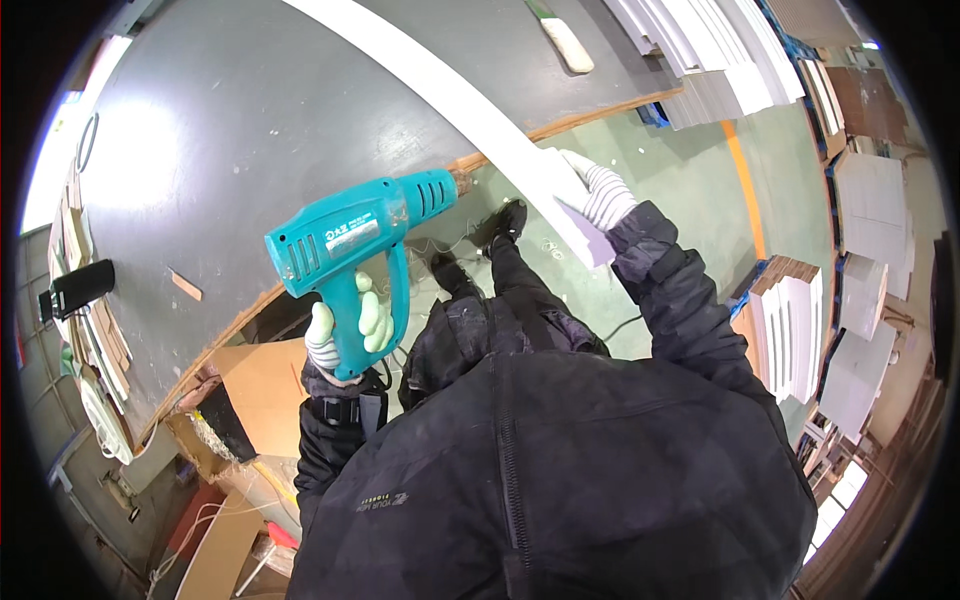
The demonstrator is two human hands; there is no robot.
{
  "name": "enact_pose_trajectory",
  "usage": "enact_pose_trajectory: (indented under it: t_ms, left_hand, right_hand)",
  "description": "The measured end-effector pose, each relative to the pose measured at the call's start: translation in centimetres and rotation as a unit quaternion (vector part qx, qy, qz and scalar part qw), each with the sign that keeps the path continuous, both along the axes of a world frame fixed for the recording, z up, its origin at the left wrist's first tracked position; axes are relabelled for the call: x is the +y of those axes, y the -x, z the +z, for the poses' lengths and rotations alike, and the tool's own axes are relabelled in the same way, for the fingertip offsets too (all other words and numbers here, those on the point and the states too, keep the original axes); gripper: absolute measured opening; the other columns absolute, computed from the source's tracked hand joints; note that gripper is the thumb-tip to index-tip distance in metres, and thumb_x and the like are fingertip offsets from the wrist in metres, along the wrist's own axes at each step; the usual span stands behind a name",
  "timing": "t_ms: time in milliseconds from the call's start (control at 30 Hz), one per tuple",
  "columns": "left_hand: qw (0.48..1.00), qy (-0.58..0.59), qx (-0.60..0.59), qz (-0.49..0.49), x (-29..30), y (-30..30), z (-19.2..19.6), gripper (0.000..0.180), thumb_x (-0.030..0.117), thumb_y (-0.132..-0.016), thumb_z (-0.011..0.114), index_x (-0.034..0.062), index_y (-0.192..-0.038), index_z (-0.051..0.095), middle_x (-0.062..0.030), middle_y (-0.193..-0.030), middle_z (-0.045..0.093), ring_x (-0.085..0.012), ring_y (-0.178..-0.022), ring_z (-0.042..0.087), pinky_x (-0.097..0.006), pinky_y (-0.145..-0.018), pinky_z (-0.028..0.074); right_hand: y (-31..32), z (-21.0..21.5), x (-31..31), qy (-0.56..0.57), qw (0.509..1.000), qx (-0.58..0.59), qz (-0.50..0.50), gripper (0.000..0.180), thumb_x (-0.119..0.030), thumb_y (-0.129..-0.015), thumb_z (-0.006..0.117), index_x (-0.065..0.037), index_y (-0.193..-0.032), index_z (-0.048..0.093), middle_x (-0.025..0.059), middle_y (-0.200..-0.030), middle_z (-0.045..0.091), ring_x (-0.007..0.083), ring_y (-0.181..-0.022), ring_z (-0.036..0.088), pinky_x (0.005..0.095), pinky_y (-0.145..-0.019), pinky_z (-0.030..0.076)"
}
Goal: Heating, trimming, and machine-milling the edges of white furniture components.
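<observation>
My left hand (372,318), in a white glove with pale green fingertips, is wrapped round the handle of a teal heat gun (345,235). The gun's nozzle points right, toward a long white board (450,105). That board lies across the dark grey table (240,110) and juts out past its near edge. At the jutting end, my right hand (603,195) in a striped white glove grips the board's right edge. The right thumb is hidden. A small gap shows between the nozzle and the board.
A scraper with a pale handle (567,45) lies at the table's far side. Stacks of white boards (715,55) stand at the far right, and another stack (790,325) is on the right. A cardboard box (262,395) sits below the table's left part. A wood sliver (186,285) lies on the table.
</observation>
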State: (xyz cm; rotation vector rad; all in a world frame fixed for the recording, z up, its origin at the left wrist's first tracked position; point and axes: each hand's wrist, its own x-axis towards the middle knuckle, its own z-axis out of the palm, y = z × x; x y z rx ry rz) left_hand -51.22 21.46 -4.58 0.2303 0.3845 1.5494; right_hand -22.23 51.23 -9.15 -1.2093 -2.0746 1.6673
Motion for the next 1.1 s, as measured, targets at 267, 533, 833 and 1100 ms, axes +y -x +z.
enact_pose_trajectory:
  t_ms: [267,533,833,1100]
  left_hand:
    - [0.999,0.020,0.002,-0.030,0.7,-0.1,0.7,0.065,0.053,-0.093,0.057,0.0012,-0.132,0.045,-0.0073,-0.079,0.057,-0.0194,-0.062,0.056,-0.031,-0.059,0.043]
    - [0.996,0.071,0.052,0.029,2.0,-0.3,3.5,0.071,0.064,-0.095,0.042,0.0010,-0.128,0.049,-0.0053,-0.075,0.056,-0.0188,-0.056,0.052,-0.032,-0.054,0.040]
    - [0.877,0.213,0.379,0.203,4.8,7.9,2.7,0.043,0.009,-0.075,0.065,-0.0005,-0.117,0.057,-0.0105,-0.094,0.064,-0.0199,-0.077,0.062,-0.030,-0.068,0.051]
    - [0.204,0.322,0.880,0.283,9.7,11.6,-1.6,0.063,0.009,-0.073,0.070,0.0002,-0.132,0.050,-0.0246,-0.109,0.061,-0.0414,-0.097,0.060,-0.045,-0.087,0.049]
  right_hand:
    - [5.8,5.2,-1.4,-0.278,0.879,-0.335,0.196,0.090,-0.039,-0.070,0.081,-0.010,-0.143,0.036,0.0211,-0.128,0.054,0.0404,-0.121,0.051,0.0477,-0.103,0.042]
    - [7.7,3.5,-1.1,-0.284,0.893,-0.323,0.132,0.074,-0.040,-0.066,0.079,-0.007,-0.124,0.048,0.0197,-0.109,0.056,0.0382,-0.102,0.056,0.0488,-0.087,0.046]
    - [2.8,3.9,-3.4,-0.244,0.876,-0.387,0.153,0.116,-0.044,-0.068,0.081,-0.014,-0.155,0.011,0.0164,-0.149,0.035,0.0385,-0.130,0.039,0.0469,-0.105,0.040]
    - [1.7,6.5,-4.8,-0.183,0.924,-0.334,0.038,0.121,-0.036,-0.058,0.085,-0.003,-0.152,0.014,0.0304,-0.126,0.048,0.0421,-0.109,0.058,0.0468,-0.092,0.051]
